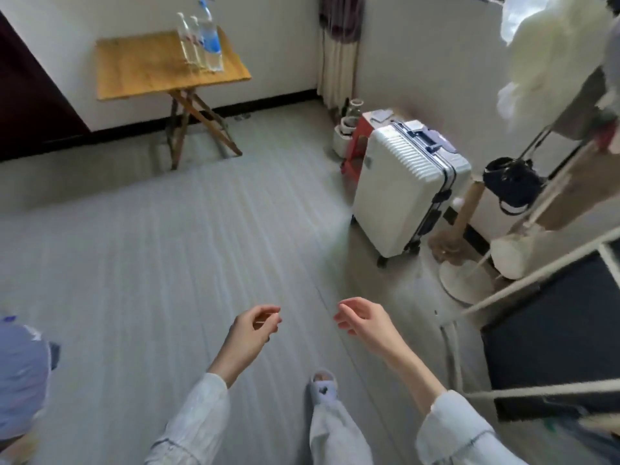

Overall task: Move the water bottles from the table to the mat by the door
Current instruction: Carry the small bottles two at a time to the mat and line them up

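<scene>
Looking across the room, we see the water bottles (200,41) standing upright and close together near the right edge of the wooden folding table (141,67), which stands against the far wall. There seem to be three of them: the tall one with the blue label (209,36) at the right and two smaller clear ones (189,41) beside it, though the blur makes the count uncertain. Our left hand (251,333) and our right hand (362,322) hang in front of us over the floor, well apart from the table; both have loosely curled fingers and hold nothing. The mat and the door are not clearly in view, so we cannot say where they lie. We judge that no bottle is moved yet and that the first step is to walk to the table. The bottles look like thin plastic with water inside, so we expect them to be moderately heavy for their size, smooth and a little slippery, and the wall may give way if we squeeze hard. We think the best hold is around the middle of the body, or around the neck under the cap for the smaller ones. Because they touch or nearly touch, taking one carelessly could knock over its neighbour on this light table. A white suitcase (402,186) stands at the right.
</scene>
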